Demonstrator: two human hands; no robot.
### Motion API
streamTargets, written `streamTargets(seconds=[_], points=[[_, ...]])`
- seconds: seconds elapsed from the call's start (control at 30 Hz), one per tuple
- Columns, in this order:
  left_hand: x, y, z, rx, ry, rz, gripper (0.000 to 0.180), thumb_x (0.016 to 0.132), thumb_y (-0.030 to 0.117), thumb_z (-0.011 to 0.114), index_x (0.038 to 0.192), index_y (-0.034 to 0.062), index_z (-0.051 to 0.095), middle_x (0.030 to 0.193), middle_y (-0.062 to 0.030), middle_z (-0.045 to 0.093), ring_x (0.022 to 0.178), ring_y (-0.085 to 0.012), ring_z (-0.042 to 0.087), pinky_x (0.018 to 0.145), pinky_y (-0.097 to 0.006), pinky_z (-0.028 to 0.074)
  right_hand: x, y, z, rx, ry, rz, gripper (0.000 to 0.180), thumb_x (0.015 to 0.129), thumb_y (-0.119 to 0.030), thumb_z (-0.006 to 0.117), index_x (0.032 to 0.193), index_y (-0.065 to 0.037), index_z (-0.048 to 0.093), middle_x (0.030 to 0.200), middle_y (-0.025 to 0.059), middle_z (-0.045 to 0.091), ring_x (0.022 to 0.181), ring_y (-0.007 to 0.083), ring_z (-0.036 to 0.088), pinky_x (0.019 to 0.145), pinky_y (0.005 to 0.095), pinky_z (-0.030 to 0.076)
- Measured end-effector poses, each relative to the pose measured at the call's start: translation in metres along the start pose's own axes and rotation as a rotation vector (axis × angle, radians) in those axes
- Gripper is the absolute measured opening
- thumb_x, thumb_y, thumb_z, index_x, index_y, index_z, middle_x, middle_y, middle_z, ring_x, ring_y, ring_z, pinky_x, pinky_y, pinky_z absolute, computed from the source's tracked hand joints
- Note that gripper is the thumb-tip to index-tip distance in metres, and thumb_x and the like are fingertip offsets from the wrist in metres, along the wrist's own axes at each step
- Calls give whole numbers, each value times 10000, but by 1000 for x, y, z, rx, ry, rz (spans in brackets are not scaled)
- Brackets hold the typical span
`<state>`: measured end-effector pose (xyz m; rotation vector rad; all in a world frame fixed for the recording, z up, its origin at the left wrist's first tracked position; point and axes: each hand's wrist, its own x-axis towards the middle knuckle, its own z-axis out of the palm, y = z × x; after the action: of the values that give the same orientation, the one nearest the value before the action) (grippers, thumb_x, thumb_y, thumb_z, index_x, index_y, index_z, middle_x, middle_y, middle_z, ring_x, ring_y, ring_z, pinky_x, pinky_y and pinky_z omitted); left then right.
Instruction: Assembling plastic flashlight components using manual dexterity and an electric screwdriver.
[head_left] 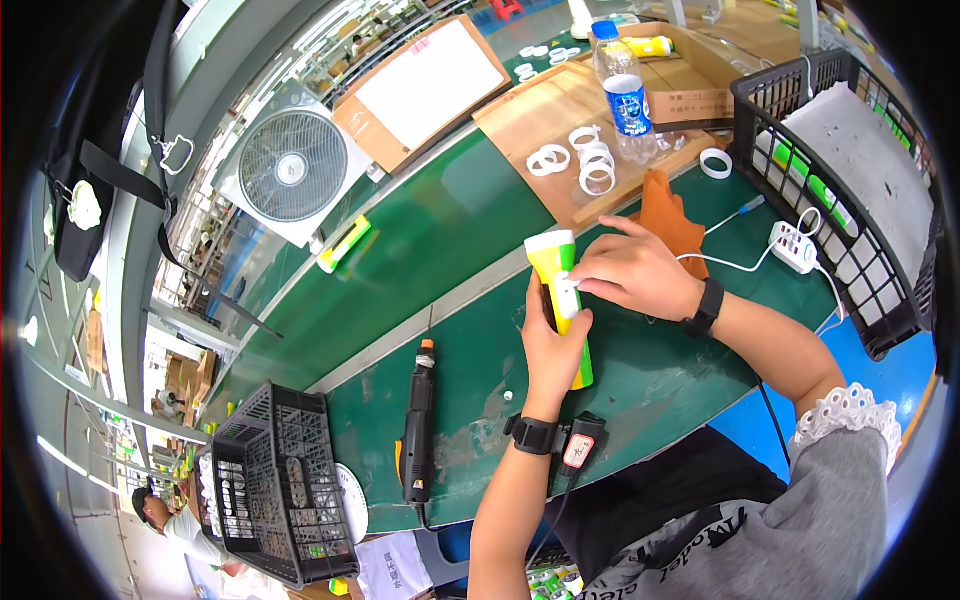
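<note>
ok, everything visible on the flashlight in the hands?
The flashlight is yellow and green, plastic-looking, with a wide, white-rimmed head, a narrower body and a white panel along its side. The head points away from the wearer. The left hand grips the body, thumb across the front; the right hand has its fingers at the panel, though whether they press it is unclear. It is over the green bench; contact there can't be judged.
</note>
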<state>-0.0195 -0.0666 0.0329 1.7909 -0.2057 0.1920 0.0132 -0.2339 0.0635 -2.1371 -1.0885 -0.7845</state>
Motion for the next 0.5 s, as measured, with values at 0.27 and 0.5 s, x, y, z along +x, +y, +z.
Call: streamTargets(seconds=[0.27, 0.5], points=[[-1, 2, -2, -23, -44, -28, 822, 664, 52, 680, 1353, -5, 236, 1138, -147, 533, 1002, -209, 552, 846, -305, 442, -2, 6, -2, -188, -64, -26, 105, 762, -189, 608, 831, -110, 613, 762, 25, 614, 853, 164, 579, 1000, 424, 311], [-4, 5, -1, 82, -31, -15, 862, 631, 82, 711, 1350, -14, 244, 1113, -151, 541, 972, -200, 565, 818, -298, 456, -1, 9, -4, -250, -70, -136, 83, 717, -128, 615, 799, -117, 603, 728, 0, 573, 823, 139, 570, 1018, 472, 298]])
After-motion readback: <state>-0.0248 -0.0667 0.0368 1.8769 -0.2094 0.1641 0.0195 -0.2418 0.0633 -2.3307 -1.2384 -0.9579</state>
